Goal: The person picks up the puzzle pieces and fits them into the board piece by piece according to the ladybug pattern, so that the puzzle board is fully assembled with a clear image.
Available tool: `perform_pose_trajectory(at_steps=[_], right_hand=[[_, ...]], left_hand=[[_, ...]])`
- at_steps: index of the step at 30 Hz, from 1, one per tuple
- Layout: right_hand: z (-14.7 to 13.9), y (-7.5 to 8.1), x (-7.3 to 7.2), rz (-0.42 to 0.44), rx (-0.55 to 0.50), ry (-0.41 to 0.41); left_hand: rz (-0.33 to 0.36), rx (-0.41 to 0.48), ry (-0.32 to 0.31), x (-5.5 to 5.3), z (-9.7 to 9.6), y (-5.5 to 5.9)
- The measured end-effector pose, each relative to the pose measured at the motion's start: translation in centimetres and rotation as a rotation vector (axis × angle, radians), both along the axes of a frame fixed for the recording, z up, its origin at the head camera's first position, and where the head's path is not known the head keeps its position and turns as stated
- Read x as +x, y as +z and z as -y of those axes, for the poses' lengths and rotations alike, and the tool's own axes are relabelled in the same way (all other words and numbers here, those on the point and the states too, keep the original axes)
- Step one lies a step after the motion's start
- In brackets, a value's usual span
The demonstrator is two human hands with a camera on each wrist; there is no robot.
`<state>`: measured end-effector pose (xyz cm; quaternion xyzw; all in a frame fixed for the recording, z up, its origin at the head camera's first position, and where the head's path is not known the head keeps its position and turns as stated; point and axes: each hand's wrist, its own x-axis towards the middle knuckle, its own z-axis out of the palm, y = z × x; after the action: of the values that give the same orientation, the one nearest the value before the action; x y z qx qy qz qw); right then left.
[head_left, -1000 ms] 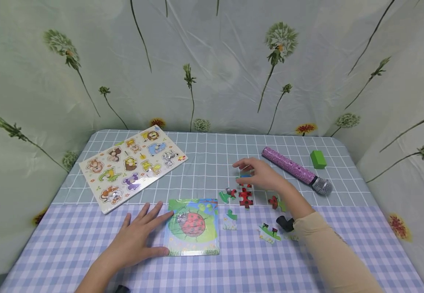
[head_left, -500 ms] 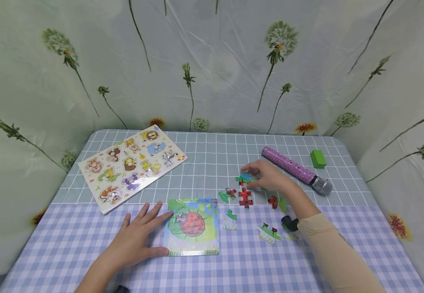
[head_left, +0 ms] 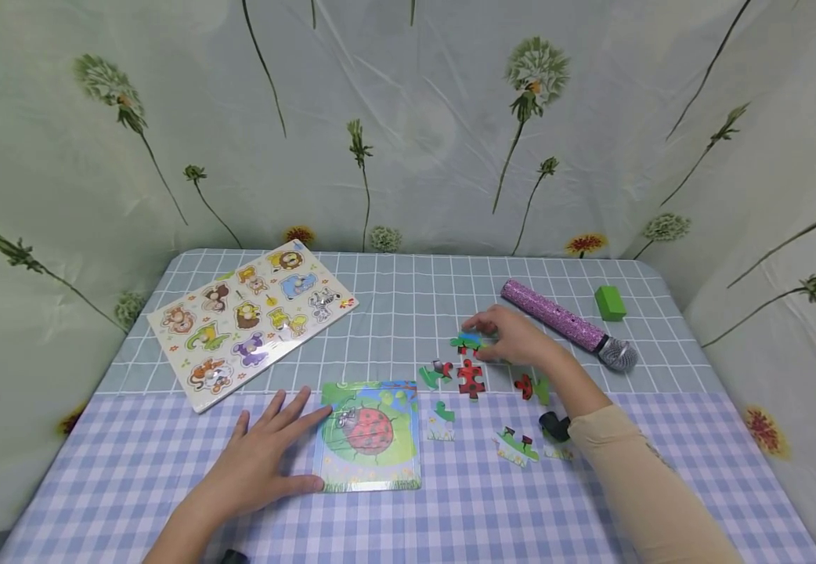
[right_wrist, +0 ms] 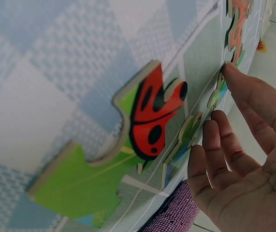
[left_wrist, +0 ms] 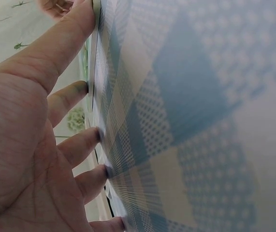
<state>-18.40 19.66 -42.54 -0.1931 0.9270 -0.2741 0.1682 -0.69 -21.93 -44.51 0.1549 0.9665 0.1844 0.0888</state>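
Observation:
My left hand (head_left: pixel 261 450) lies with spread fingers at the left edge of the square ladybug puzzle board (head_left: pixel 367 436); the thumb and index fingertip touch its edge. In the left wrist view, the other fingertips (left_wrist: pixel 96 179) rest on the cloth. My right hand (head_left: pixel 514 338) pinches a blue-and-green jigsaw piece (head_left: pixel 466 341) between thumb and fingers, low over the table. In the right wrist view, the thumb tip meets one end of this piece (right_wrist: pixel 217 89) and fingers are at the other. Directly below it lies a red jigsaw piece (head_left: pixel 471 379).
Several loose jigsaw pieces lie around, among them a red-and-green one (head_left: pixel 532 388) and a grassy one (head_left: pixel 516 447). A wooden animal puzzle (head_left: pixel 253 323) sits back left. Behind the right hand are a purple glittery microphone (head_left: pixel 556 315) and a green block (head_left: pixel 610 304).
My right hand has drawn back slightly to the right and lowered, its thumb and fingers now around the blue-and-green piece. The left hand has stayed at the board.

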Motion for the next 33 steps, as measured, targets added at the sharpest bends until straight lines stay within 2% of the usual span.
perform_pose_trajectory(at_steps=[33], right_hand=[[0.24,0.11,-0.26,-0.002,0.063,0.024]], left_hand=[[0.022,0.017,0.006,0.00,0.02,0.24]])
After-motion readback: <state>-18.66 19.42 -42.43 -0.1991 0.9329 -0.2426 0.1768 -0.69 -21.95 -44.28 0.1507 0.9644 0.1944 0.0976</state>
